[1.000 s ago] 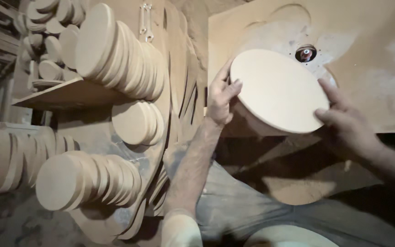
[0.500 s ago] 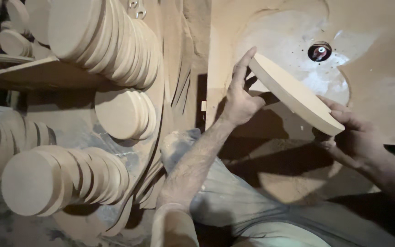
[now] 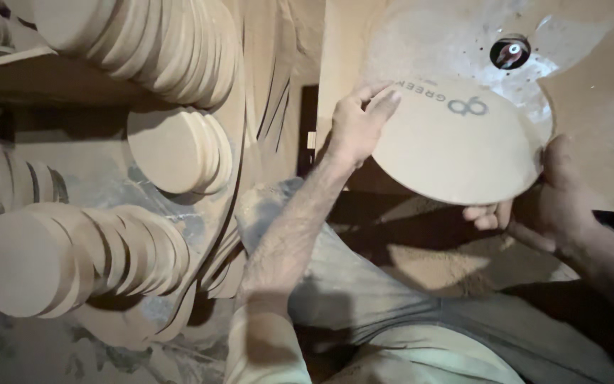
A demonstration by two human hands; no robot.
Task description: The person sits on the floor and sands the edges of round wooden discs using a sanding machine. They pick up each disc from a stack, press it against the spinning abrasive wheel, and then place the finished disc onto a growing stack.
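Note:
I hold a round, pale fibreboard disc (image 3: 456,146) between both hands, its printed face turned toward me. My left hand (image 3: 355,124) grips its left edge, fingers spread over the rim. My right hand (image 3: 545,203) holds the lower right edge, fingers curled under it. The disc hangs over a dusty work table (image 3: 605,114) with a small router bit hole (image 3: 510,52) just above the disc.
Rows of finished discs (image 3: 72,259) lean in stacks at the left, with more on a shelf (image 3: 51,78) above and another stack (image 3: 179,149) in the middle. Curved offcut sheets (image 3: 250,107) stand beside them. Sawdust lies under the table (image 3: 428,267).
The disc has been flipped from edge-on to its printed face toward me. My left hand stayed on the left rim and the right hand shifted under the lower right edge.

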